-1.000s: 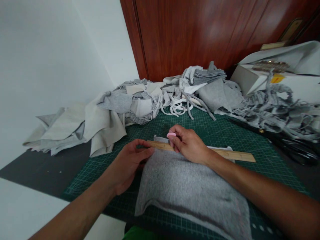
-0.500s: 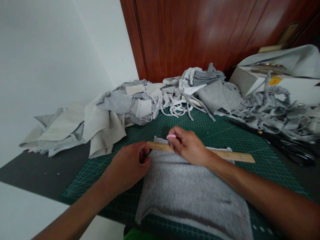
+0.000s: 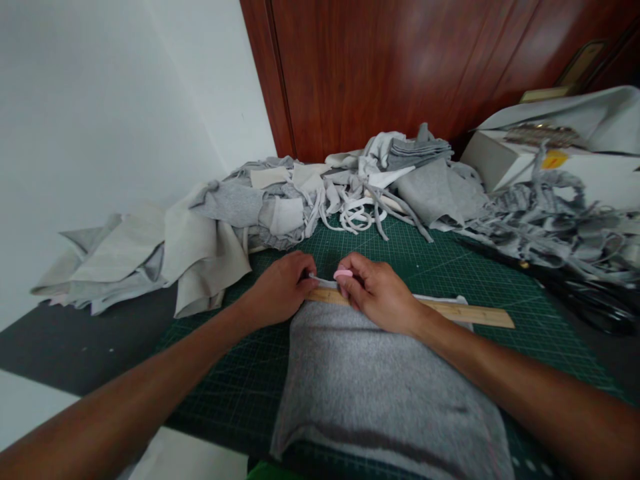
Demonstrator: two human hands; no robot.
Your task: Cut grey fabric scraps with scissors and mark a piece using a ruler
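Pinching the gray cloth (image 3: 390, 393) at its far left corner with the left hand (image 3: 280, 290), clamping a pink piece (image 3: 343, 274) between thumb and fingers of the right hand (image 3: 383, 298).
Reaching farther forward on the left than half a second ago, now covering the left end of the wooden ruler (image 3: 475, 314); keeping the right hand in place over the ruler; leaving the cloth spread beneath, on the green mat (image 3: 445, 270).

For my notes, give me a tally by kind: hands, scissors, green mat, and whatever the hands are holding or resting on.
Hands: 2 (left hand, right hand)
Ruler: 1
Small pink piece: 1
Gray cloth under the ruler: 1
Scissors: 1 pair
Green mat: 1
Total: 7
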